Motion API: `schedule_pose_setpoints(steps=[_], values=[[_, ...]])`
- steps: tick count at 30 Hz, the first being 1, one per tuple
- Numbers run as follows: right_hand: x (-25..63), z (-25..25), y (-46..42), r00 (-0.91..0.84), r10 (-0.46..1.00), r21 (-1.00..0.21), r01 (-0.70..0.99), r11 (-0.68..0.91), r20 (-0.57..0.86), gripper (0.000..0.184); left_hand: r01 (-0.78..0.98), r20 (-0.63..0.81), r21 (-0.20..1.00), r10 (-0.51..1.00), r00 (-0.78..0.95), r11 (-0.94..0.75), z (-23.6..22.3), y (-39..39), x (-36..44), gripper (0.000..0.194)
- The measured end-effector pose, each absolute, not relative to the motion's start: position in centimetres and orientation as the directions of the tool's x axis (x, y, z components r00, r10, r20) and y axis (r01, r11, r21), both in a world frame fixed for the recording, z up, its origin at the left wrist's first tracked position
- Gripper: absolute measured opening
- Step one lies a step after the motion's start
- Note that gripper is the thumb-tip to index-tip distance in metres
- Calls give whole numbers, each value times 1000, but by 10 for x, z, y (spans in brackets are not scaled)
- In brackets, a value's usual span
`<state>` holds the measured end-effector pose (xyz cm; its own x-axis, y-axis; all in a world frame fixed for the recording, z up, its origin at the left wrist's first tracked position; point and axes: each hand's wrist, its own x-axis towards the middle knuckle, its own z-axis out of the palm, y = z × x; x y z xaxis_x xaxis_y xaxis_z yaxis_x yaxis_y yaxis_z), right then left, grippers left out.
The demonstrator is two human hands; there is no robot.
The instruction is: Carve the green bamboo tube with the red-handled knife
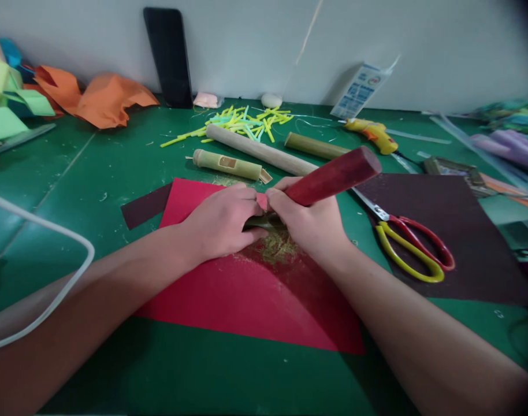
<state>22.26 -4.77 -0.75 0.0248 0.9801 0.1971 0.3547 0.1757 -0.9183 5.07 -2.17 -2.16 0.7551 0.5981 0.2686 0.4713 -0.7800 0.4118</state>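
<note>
My right hand (311, 219) is wrapped round the thick red handle (333, 175) of a tool whose working end is hidden by my fingers. My left hand (223, 219) grips a greenish bamboo piece (266, 221), mostly covered by the fingers, over a red paper sheet (246, 294). A small pink bit (262, 200) shows between the two hands. Fine yellow-green shavings (276, 248) lie on the sheet just below them. Beyond the hands are a notched bamboo tube (229, 165) and a pale wooden rod (261, 150).
Scissors (413, 245) with red and yellow handles lie on dark paper (454, 225) at the right. Behind are cut yellow-green strips (242, 122), another bamboo piece (316, 146), a yellow glue gun (372, 134) and a leaning phone (168, 58). A white cable (80, 240) curves in at left.
</note>
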Motion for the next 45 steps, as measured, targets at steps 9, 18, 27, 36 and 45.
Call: schedule_pose_setpoints(steps=[9,18,27,36,45], values=[[223,-6,-48,18,981,-918,355,176,195,19,475,293,397,598,746,-786,-22,-22,51,15],[224,-7,-51,16,983,-925,341,168,184,18,575,246,293,641,727,-764,-19,-28,50,24],[224,-3,-59,22,989,-930,343,129,146,21,618,154,259,663,732,-742,-6,-38,53,19],[227,-1,-59,-11,989,-931,337,140,145,21,614,182,214,649,739,-760,-5,-40,54,17],[227,-3,-58,1,992,-950,288,122,127,19,613,183,227,651,736,-757,-6,-40,55,18]])
